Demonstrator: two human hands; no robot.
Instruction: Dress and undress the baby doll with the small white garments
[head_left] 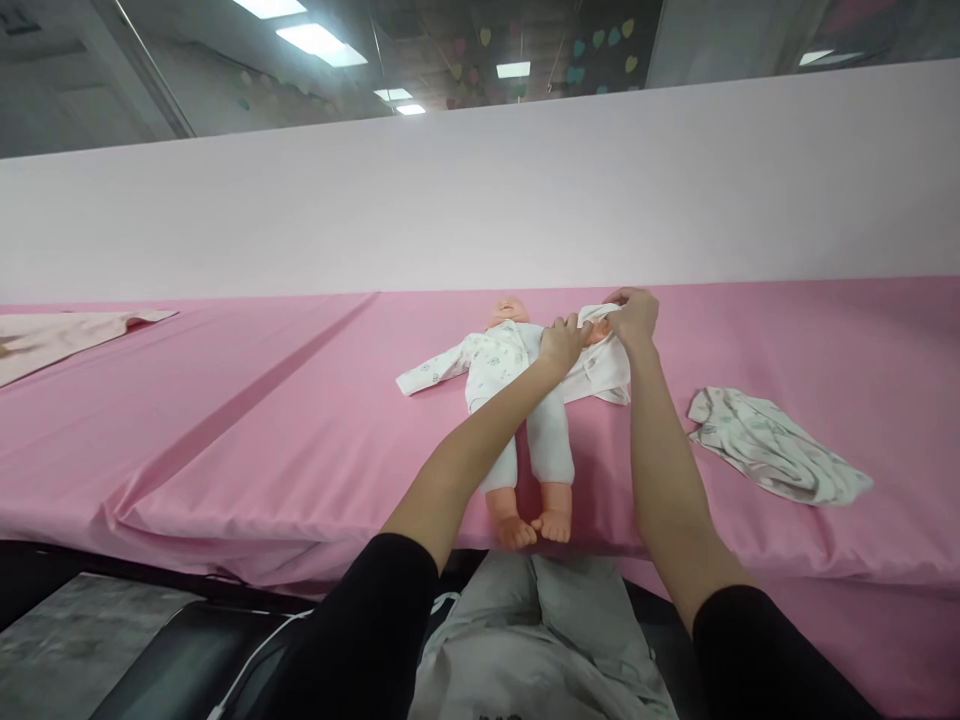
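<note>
A person is working over a pink vinyl baby doll (pixel 499 365) lying on its back at the centre of a long table draped in smooth rose-pink fabric (pixel 247 450), its two bare feet (pixel 525 525) resting close to the near edge. The doll is wearing white leggings (pixel 551 440) and a white long-sleeved top with a faint grey print (pixel 600 375), one sleeve lying flat toward the left of the view.

The person's right hand (pixel 634 318) is clenching the white cloth at the sleeve opening beside the doll's small hand, while the left hand (pixel 562 345) is pressing its fingertips (pixel 582 328) against the same fabric, though whether they are pinching it cannot be told from this angle. A light hold on the edge of the cloth, with the doll's arm kept straight and the fabric kept from bunching, looks like the sound way to handle this.

Lying nearby are a crumpled white-and-grey printed garment (pixel 776 450) to the right and a flat pale peach cloth (pixel 60 340) at the far left. The count: one doll, two hands, two loose pieces of cloth.
</note>
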